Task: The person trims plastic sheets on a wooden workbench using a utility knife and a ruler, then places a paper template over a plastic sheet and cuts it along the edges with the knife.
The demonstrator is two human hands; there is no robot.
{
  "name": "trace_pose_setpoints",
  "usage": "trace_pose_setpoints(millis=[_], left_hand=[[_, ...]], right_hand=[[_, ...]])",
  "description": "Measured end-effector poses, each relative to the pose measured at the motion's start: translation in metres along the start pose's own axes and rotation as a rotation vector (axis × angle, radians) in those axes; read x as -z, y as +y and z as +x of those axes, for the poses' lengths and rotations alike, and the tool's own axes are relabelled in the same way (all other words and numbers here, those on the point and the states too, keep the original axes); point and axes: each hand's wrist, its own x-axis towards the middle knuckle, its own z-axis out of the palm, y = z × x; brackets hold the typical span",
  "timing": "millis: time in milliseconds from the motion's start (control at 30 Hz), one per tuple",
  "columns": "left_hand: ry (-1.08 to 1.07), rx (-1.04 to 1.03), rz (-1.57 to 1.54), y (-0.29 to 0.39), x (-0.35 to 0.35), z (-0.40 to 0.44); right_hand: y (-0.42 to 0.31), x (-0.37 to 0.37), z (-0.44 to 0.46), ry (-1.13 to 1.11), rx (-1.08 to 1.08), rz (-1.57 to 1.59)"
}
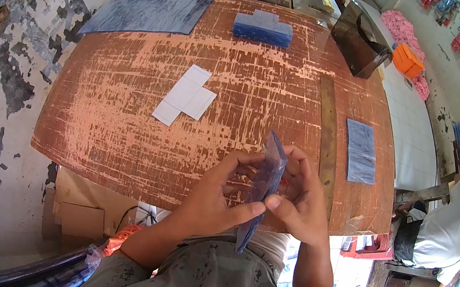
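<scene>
Both hands hold a thin blue streaked piece (265, 180) upright, nearly edge-on, above the near edge of the worn brown table (114, 142). My left hand (226, 188) grips its left side, thumb pressed near the middle. On the other side, my right hand (300, 198) pinches it with the thumb just right of the left thumb. A white T-shaped paper (186, 96) lies ahead to the left. To the right are a long flat ruler-like strip (328, 129) and a blue rectangular sheet (360, 152), flat on the table.
A large blue sheet (155, 9) lies at the back left, a blue stack (262, 30) at the back middle. A dark translucent box (360, 40) stands back right, near an orange object (408, 61). Another person (441, 224) in white is at the far right.
</scene>
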Motion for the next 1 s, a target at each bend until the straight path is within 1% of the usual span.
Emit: trace_pose_setpoints(millis=[67,133,167,233,367,600,1000], left_hand=[[0.005,0.012,-0.008,-0.0013,-0.0005,-0.0001],[0.047,-0.055,-0.012,-0.0031,-0.0014,0.0017],[0.047,-0.055,-0.012,-0.0015,-0.0012,0.0022],[0.075,0.005,-0.033,0.0023,-0.0005,0.0029],[0.055,-0.045,0.018,0.0001,0.0012,0.003],[0.05,-0.031,0.052,-0.002,0.0007,0.0044],[0.016,-0.04,0.043,-0.0048,0.004,0.0063]], right_hand=[[-0.0008,-0.002,0.0006,0.002,-0.02,0.015],[0.005,-0.0022,0.0017,0.003,-0.019,0.046],[0.0069,-0.0024,0.0025,0.0,-0.018,0.075],[0.0067,-0.0038,0.0036,-0.019,-0.007,0.084],[0.0085,-0.002,0.0044,-0.039,-0.01,0.115],[0.0019,-0.0005,0.0056,-0.018,-0.048,0.105],[0.0063,0.0027,0.0046,-0.011,-0.01,0.025]])
